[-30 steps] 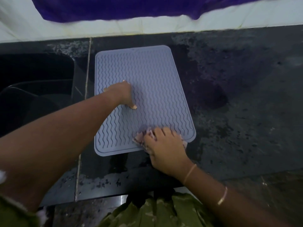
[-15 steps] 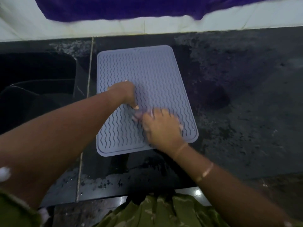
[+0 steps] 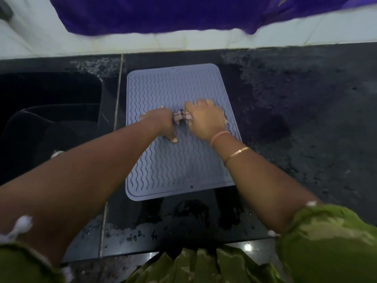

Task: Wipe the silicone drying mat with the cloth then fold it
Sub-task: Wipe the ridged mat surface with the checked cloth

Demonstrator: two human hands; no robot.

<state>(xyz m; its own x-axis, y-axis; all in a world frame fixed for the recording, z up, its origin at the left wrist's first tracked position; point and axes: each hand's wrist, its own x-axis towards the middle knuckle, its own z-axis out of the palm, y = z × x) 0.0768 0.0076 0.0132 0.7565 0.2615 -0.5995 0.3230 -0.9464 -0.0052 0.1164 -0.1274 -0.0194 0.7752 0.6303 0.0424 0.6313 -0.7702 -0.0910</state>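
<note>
Placement: silicone mat (image 3: 183, 166) is lying flat on the dark countertop (image 3: 306, 119), just right of the sink (image 3: 51, 119). The bunched cloth (image 3: 180, 117) is sitting at mid-mat under the right hand (image 3: 206, 119), whose curled fingers are gripping it. The left hand (image 3: 161, 123) is pressing the mat beside it, fingers spread, holding nothing.
</note>
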